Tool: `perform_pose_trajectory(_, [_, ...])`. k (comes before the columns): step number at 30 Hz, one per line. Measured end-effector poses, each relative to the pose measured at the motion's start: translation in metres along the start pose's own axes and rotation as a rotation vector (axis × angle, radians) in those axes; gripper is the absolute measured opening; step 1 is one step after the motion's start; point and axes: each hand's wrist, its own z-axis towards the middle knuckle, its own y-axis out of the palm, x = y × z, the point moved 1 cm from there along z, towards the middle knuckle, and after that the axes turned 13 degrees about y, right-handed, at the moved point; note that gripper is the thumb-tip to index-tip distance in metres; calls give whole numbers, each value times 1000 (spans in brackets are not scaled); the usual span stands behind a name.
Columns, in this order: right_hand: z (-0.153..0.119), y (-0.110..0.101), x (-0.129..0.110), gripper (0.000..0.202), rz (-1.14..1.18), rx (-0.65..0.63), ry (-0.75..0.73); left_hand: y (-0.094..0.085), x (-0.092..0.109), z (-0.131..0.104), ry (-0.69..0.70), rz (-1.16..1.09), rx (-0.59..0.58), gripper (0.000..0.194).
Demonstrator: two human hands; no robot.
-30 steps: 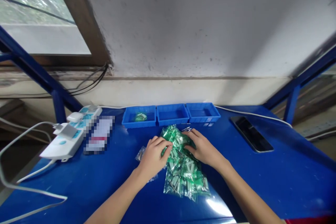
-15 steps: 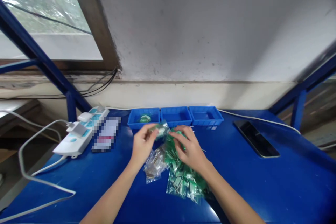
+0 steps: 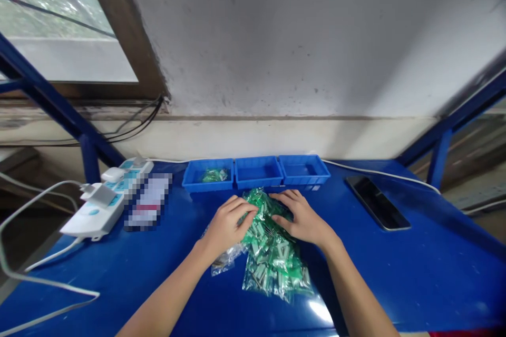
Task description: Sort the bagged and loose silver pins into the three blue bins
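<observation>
A heap of small clear and green plastic packets [image 3: 276, 258] lies on the blue table, with whitish and metallic pieces inside them. My left hand [image 3: 230, 224] rests over the heap's upper left, its fingers bent together at a green packet; how firmly it grips is hard to see. At the upper right of the heap, my right hand [image 3: 302, 217] touches the packets with thumb and fingers apart. Clear packets with brownish pieces [image 3: 226, 260] lie partly under my left hand. Behind, the left blue bin [image 3: 190, 181] holds some green packets [image 3: 214, 175].
Beside that bin stand a middle blue bin [image 3: 259, 171] and a right blue bin [image 3: 304, 168]. A white power strip [image 3: 95, 216] with plugs and a cable, and a pixelated phone-like object [image 3: 149, 202], lie left. A black phone [image 3: 377, 202] lies right.
The packet my left hand held up is no longer in the air; more green packets show in the left bin. My left hand has come down onto the heap. The view has shifted slightly.
</observation>
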Motion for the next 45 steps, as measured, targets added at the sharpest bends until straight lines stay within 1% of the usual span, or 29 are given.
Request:
perform_pose_trajectory(4, [-14, -9, -2, 48, -85, -128, 63, 1, 2, -1, -32, -47, -48, 18])
perform_pose_trajectory(6, [-22, -10, -9, 50, -114, -170, 42, 1, 1, -3, -47, -63, -75, 18])
perform_pose_trajectory(9, [-30, -6, -24, 55, -140, -226, -13, 1, 1, -4, -69, -67, -89, 18])
perform_pose_trajectory(10, [-30, -4, -28, 51, -150, -244, -16, 1, 1, -5, -73, -64, -89, 18])
perform_pose_trajectory(11, [-29, -1, -31, 42, -157, -259, -11, 1, 1, -5, -76, -59, -88, 18])
perform_pose_trajectory(14, [-24, 3, -32, 6, -111, -282, -10, -1, 1, -4, -74, -50, -71, 18])
perform_pose_trajectory(15, [-22, 2, -30, 4, -76, -278, -12, -2, 1, -4, -73, -49, -69, 19])
perform_pose_trajectory(17, [-20, -1, -25, 7, -7, -257, 1, -3, 1, -4, -70, -46, -69, 19])
perform_pose_trajectory(18, [-21, -3, -22, 14, 13, -254, 19, -3, 1, -4, -69, -45, -68, 19])
perform_pose_trajectory(21, [-24, -7, -14, 47, 12, -288, 78, -4, 2, -5, -69, -53, -70, 18])
perform_pose_trajectory(22, [-25, -8, -13, 50, 5, -307, 87, -3, 2, -5, -68, -60, -73, 18])
perform_pose_trajectory(23, [-26, -7, -12, 48, 2, -325, 90, -3, 2, -6, -69, -67, -79, 18])
perform_pose_trajectory(28, [-23, 0, -21, 15, 5, -365, 61, -2, 2, -6, -75, -78, -93, 18])
perform_pose_trajectory(30, [-20, 0, -24, 7, 27, -364, 54, -2, 2, -6, -78, -85, -95, 19])
perform_pose_trajectory(35, [-20, -1, -20, 16, 12, -349, 73, -2, 4, -5, -79, -87, -118, 18])
perform_pose_trajectory(39, [-18, 6, -16, 13, -26, -363, 96, 0, 5, -7, -75, -79, -134, 18])
perform_pose_trajectory(42, [-17, 6, -16, 15, -34, -355, 111, 1, 6, -6, -75, -80, -152, 19])
perform_pose_trajectory(45, [-20, -2, -15, 12, -21, -429, 155, 1, 7, -6, -76, -88, -164, 20])
